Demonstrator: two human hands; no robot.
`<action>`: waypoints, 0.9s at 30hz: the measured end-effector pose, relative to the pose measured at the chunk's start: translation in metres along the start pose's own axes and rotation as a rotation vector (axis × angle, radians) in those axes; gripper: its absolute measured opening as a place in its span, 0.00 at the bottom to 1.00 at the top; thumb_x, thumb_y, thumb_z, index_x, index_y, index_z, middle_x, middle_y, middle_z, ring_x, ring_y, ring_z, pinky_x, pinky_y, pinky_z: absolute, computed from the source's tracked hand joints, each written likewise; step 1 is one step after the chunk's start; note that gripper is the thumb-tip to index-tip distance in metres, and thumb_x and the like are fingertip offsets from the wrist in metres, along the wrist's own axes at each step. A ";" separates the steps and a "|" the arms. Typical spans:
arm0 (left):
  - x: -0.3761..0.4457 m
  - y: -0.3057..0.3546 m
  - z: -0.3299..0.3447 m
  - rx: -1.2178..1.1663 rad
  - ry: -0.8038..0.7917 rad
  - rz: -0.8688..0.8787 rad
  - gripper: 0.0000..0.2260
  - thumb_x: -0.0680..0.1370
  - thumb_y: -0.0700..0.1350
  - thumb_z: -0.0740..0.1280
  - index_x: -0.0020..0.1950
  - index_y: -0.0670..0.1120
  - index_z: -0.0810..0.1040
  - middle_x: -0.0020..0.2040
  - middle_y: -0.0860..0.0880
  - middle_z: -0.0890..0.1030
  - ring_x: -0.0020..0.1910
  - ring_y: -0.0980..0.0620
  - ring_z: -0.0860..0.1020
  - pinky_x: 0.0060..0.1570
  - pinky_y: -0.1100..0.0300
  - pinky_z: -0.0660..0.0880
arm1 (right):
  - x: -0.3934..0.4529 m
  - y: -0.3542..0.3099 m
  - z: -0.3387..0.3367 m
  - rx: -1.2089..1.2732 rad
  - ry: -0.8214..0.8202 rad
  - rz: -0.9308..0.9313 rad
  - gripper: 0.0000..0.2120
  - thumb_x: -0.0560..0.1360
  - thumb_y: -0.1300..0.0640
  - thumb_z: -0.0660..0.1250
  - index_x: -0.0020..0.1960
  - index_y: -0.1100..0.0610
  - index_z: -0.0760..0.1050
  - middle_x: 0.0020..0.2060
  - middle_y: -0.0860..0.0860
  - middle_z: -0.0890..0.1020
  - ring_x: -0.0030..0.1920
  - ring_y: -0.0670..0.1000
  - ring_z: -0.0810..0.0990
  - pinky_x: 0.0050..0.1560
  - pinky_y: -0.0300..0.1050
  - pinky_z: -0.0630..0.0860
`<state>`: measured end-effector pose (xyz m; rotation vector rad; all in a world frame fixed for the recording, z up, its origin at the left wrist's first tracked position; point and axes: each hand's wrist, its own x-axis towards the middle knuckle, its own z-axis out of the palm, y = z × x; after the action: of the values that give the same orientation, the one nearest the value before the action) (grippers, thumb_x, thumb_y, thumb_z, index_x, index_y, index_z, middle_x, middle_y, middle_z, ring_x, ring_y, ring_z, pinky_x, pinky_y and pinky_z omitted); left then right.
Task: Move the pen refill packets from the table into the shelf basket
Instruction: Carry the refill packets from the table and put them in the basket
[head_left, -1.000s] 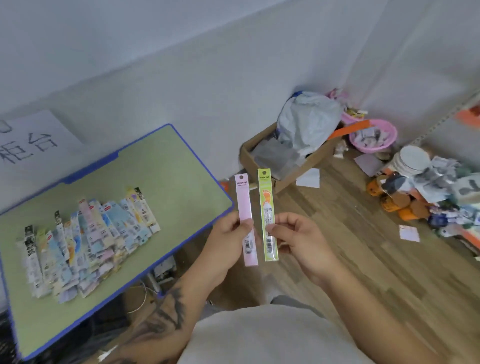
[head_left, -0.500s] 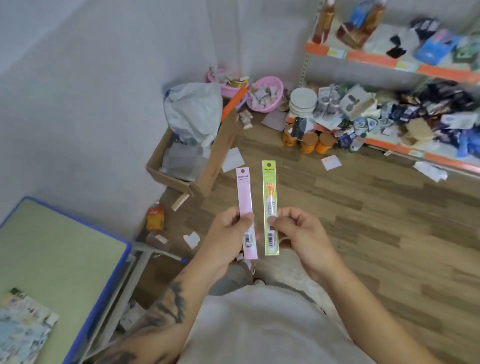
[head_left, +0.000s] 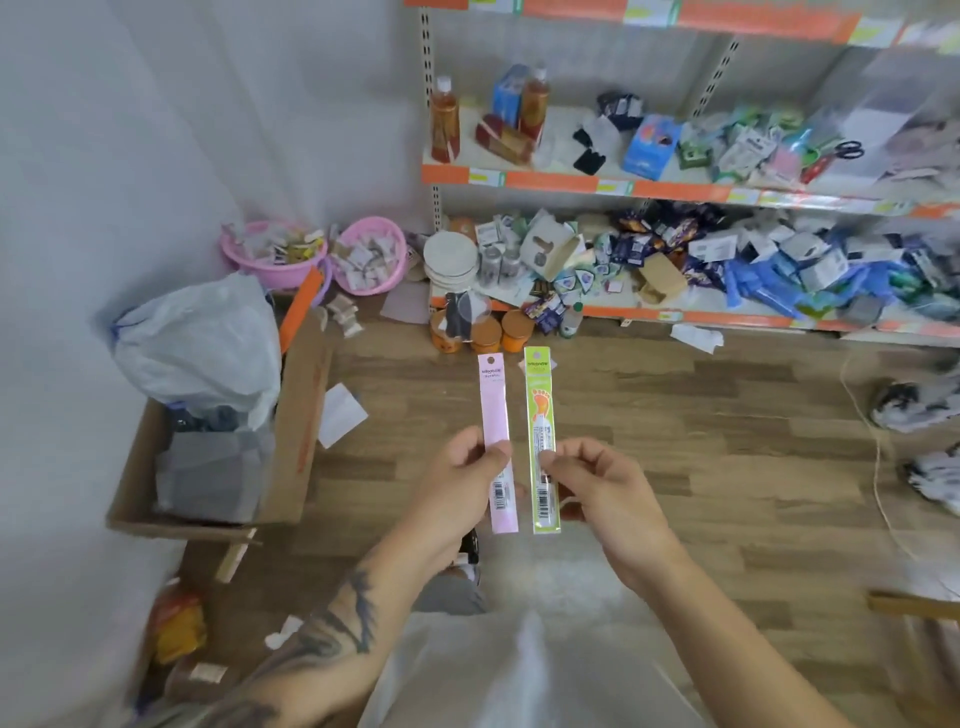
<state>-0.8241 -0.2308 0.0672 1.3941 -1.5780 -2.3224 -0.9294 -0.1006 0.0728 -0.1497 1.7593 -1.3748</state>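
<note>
Pink refill packet (head_left: 497, 441) upright in left-hand (head_left: 460, 488) pinch, green refill packet (head_left: 540, 441) just right, in right-hand (head_left: 602, 493) pinch.

Shelf (head_left: 675, 189): cut off at top and right edges. Shelf goods: blurred, mostly unidentifiable. Packet print: too small to read. Orange object (head_left: 174, 626), lower left: blurred, possibly a bag.

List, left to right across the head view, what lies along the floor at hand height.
Cardboard box → left hand → pink packet → green packet → right hand → string.
</note>
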 end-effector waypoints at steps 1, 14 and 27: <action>0.013 0.014 -0.001 -0.003 -0.005 0.004 0.06 0.85 0.44 0.65 0.58 0.45 0.80 0.55 0.36 0.83 0.42 0.47 0.85 0.59 0.36 0.79 | 0.014 -0.012 0.000 -0.003 0.015 -0.006 0.06 0.80 0.58 0.71 0.47 0.60 0.80 0.39 0.56 0.84 0.39 0.53 0.79 0.43 0.49 0.74; 0.147 0.134 0.009 0.082 -0.063 0.088 0.08 0.84 0.45 0.67 0.50 0.56 0.84 0.44 0.50 0.84 0.47 0.46 0.82 0.55 0.42 0.81 | 0.136 -0.108 -0.006 0.104 0.164 -0.053 0.06 0.81 0.57 0.70 0.46 0.57 0.83 0.40 0.55 0.86 0.39 0.55 0.79 0.44 0.50 0.74; 0.263 0.266 0.057 0.003 0.056 0.233 0.05 0.84 0.42 0.65 0.57 0.43 0.79 0.47 0.38 0.82 0.36 0.45 0.80 0.34 0.52 0.81 | 0.291 -0.232 -0.056 0.097 0.045 -0.186 0.08 0.82 0.56 0.69 0.50 0.61 0.82 0.45 0.64 0.86 0.39 0.61 0.82 0.40 0.47 0.78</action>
<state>-1.1383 -0.4385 0.0993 1.1921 -1.6307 -2.1301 -1.2380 -0.3134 0.1063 -0.2356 1.7458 -1.6053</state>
